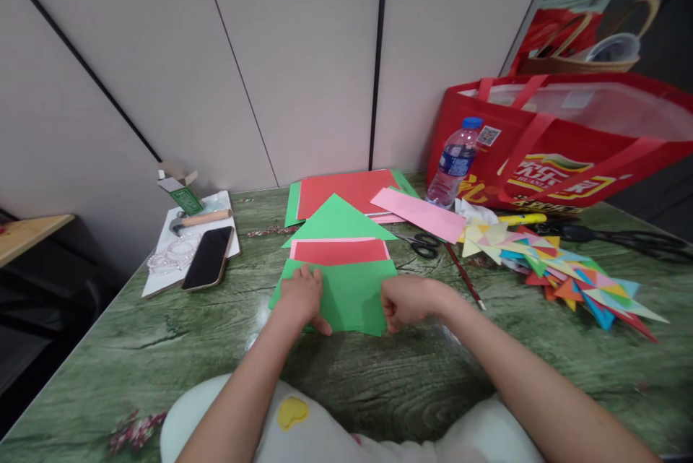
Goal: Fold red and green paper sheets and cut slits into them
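The person's left hand (pixel 303 297) lay open, palm down, on a green sheet (pixel 354 293) on the table (pixel 162 355). The right hand (pixel 403 302) was curled at the sheet's right edge; whether it gripped the paper could not be told. The sheet overlapped red paper (pixel 341 252), with a green triangle (pixel 336 221) beyond. At the right, a red bag (pixel 574 132) bore large Chinese characters, letters starting "HUAN" and 1 QR code (pixel 489 134). Beside it stood a bottle (pixel 455 163), its blue label too small to read. At the left, a green box (pixel 187 197) carried illegible print.
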Available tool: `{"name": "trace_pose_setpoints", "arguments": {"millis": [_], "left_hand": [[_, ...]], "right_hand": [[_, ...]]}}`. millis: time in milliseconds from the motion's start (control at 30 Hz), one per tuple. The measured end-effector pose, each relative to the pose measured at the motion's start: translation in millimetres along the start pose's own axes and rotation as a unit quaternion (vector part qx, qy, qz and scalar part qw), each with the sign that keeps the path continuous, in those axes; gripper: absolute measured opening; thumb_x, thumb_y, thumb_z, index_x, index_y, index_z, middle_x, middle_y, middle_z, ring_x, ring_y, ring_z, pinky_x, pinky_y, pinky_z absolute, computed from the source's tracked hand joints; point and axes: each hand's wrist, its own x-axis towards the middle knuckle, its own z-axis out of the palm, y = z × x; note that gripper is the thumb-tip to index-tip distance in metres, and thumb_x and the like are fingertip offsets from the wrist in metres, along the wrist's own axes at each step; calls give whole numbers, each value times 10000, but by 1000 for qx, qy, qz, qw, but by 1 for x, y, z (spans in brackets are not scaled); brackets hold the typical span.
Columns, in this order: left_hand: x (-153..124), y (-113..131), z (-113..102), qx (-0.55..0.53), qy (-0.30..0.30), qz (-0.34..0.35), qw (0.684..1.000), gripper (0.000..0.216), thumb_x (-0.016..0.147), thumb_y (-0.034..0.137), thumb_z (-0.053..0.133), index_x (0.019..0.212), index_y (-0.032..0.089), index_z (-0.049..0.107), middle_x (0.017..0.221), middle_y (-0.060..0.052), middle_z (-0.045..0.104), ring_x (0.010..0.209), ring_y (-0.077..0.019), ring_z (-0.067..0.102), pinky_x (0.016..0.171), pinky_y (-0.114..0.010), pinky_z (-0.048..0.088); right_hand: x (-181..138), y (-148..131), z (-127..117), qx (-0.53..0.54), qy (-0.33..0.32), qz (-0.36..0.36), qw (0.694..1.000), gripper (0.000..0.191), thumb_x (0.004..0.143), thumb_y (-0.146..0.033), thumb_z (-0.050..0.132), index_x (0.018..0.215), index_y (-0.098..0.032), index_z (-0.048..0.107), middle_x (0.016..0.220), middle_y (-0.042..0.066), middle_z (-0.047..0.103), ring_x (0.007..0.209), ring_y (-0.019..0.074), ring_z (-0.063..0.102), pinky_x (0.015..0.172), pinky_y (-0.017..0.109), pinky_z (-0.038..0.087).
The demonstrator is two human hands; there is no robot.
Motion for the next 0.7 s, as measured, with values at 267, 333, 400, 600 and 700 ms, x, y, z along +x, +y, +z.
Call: {"name": "trace_pose_setpoints", "arguments": {"millis": [267, 333, 400, 600, 700], "left_hand": [[-3, -20, -1, -53, -24, 45, 997, 820, 290, 1, 746, 1034, 145, 434, 1160, -195, 461, 1113, -353, 435, 835, -363, 383], [-3, -24, 0, -64, -28, 45, 997, 784, 301, -2, 734, 1008, 165, 437, 1160, -172, 462, 1122, -343, 432, 828, -353, 390], [-2, -28, 2, -69, -28, 39, 996, 776, 296, 20, 742, 996, 163, 437, 1188, -186, 440, 1155, -358, 398, 842, -363, 387], [2, -40, 4, -66, -24, 4, 998, 860, 280, 182, 790, 1053, 126, 417, 1280, -282, 337, 1202, -435, 307, 856, -455, 375], [4, -43, 6, -63, -24, 2, 998, 910, 271, 199, 789, 1092, 115, 407, 1290, -300, 326, 1198, -430, 322, 859, -452, 377]], "right_hand": [[-7, 24, 4, 66, -32, 18, 997, 188, 570, -170, 594, 702, -143, 724, 654, 57, 700, 598, 161, 609, 443, 192, 359], [-7, 30, 6, 78, -31, 19, 996, 186, 563, -159, 595, 698, -139, 721, 647, 55, 697, 589, 158, 606, 451, 191, 366], [-6, 33, 8, 89, -31, 21, 995, 180, 556, -152, 597, 689, -141, 718, 634, 48, 693, 580, 154, 604, 457, 189, 373], [-6, 40, 10, 118, -25, 20, 992, 129, 536, -144, 610, 618, -138, 708, 557, 31, 665, 538, 149, 585, 438, 190, 368], [-7, 47, 7, 128, 0, 21, 992, 78, 525, -165, 640, 577, -149, 696, 516, 8, 648, 520, 143, 576, 440, 187, 367]]}}
